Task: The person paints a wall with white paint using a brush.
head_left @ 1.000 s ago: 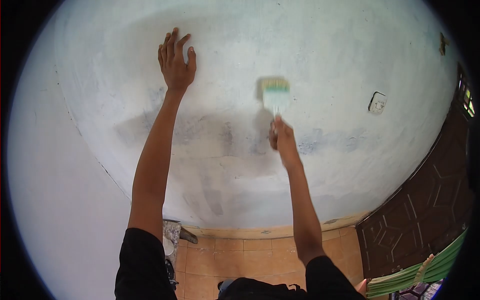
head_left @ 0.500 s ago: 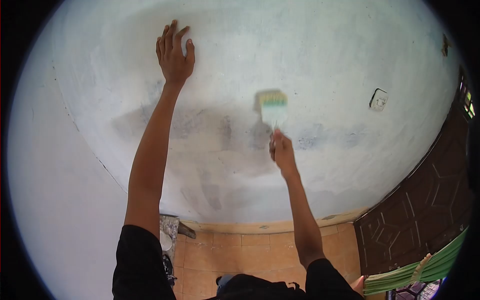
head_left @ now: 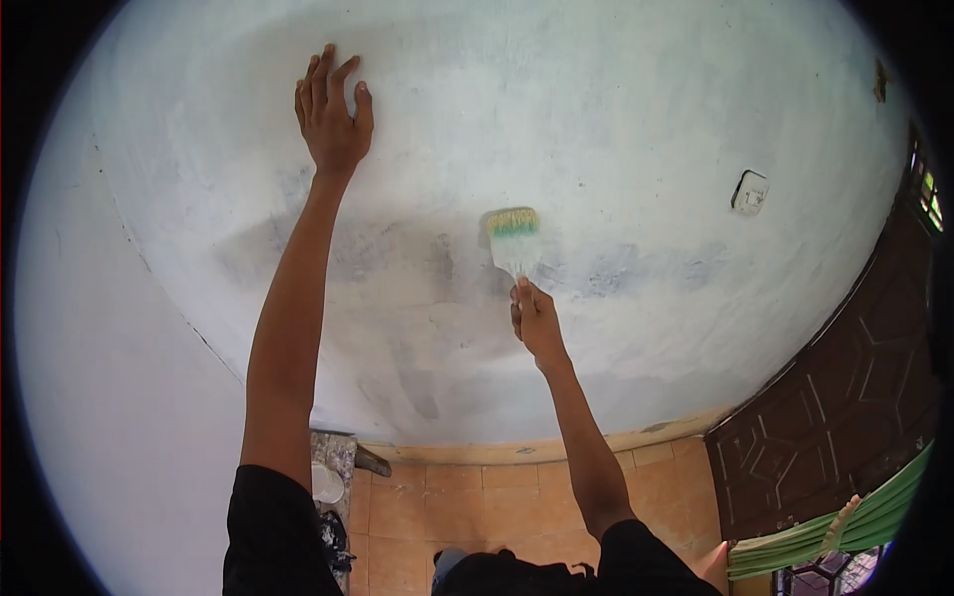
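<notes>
A wide paintbrush [head_left: 515, 245] with pale yellow bristles, a green band and a whitish body is held upright by its handle in my right hand [head_left: 537, 320]. Its bristle end lies against or very close to the white wall [head_left: 636, 119]. My left hand [head_left: 336, 119] is higher up and to the left, fingers spread, resting on the wall or just off it; nothing is in it. Grey, patchy smears [head_left: 616, 268] run across the wall around the brush.
A white switch plate [head_left: 750, 193] is on the wall at right. Beyond it stands a dark brown carved door [head_left: 825, 397] with a green curtain [head_left: 845, 526] below. A paint-spotted bench [head_left: 333, 447] bearing a white container [head_left: 326, 484] is at lower left, above orange floor tiles [head_left: 507, 507].
The paintbrush and my right hand have moved down and to the left across the wall. My left hand has shifted only slightly left in view.
</notes>
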Action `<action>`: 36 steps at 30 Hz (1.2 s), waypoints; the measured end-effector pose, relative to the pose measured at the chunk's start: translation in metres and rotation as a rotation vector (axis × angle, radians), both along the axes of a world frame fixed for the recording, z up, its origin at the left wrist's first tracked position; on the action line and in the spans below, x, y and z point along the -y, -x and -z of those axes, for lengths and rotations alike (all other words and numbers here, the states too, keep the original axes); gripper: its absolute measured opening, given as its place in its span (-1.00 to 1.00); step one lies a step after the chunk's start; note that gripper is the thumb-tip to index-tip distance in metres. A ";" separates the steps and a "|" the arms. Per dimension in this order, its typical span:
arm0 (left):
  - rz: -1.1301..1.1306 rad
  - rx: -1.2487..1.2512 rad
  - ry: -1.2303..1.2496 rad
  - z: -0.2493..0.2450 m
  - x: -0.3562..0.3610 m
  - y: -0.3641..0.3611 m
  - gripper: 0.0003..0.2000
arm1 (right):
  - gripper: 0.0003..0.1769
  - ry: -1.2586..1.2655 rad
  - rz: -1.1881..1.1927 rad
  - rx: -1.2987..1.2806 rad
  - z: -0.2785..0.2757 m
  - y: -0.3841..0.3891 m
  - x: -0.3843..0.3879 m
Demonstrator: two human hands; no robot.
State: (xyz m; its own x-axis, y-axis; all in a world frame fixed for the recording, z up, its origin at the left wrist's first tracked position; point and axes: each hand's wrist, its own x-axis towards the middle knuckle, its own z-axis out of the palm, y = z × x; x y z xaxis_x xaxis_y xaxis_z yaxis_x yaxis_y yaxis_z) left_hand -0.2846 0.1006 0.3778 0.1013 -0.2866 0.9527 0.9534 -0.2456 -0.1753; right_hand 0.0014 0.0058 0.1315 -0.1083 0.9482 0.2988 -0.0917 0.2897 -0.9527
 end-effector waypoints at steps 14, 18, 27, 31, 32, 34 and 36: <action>0.021 -0.008 -0.016 0.004 -0.002 0.001 -0.71 | -0.48 0.032 0.069 -0.006 0.052 -0.015 -0.008; 0.004 0.013 0.009 0.005 -0.003 0.002 -0.71 | -0.46 -0.149 0.192 0.095 0.003 -0.024 -0.014; 0.007 0.008 0.013 0.005 -0.002 0.001 -0.71 | -0.48 -0.368 0.245 0.168 0.007 -0.034 -0.075; -0.003 0.019 0.015 0.005 -0.002 0.002 -0.71 | -0.48 0.077 0.123 -0.043 0.036 -0.022 -0.006; -0.003 0.026 0.016 0.004 -0.003 0.002 -0.71 | -0.48 0.025 0.128 -0.047 0.028 -0.022 -0.004; -0.001 0.032 0.030 0.006 -0.002 0.002 -0.71 | -0.47 -0.123 0.170 -0.013 0.003 -0.023 -0.009; 0.005 0.024 0.021 0.005 0.000 0.001 -0.72 | -0.45 -0.207 0.173 0.015 -0.071 -0.024 -0.009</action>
State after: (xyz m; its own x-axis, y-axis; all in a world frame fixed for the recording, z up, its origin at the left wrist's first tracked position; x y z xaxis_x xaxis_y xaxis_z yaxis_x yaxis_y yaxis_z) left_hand -0.2860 0.1003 0.3727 0.0767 -0.2669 0.9607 0.9559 -0.2541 -0.1469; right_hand 0.0252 0.0143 0.2028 0.0439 0.8718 0.4879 -0.0100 0.4887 -0.8724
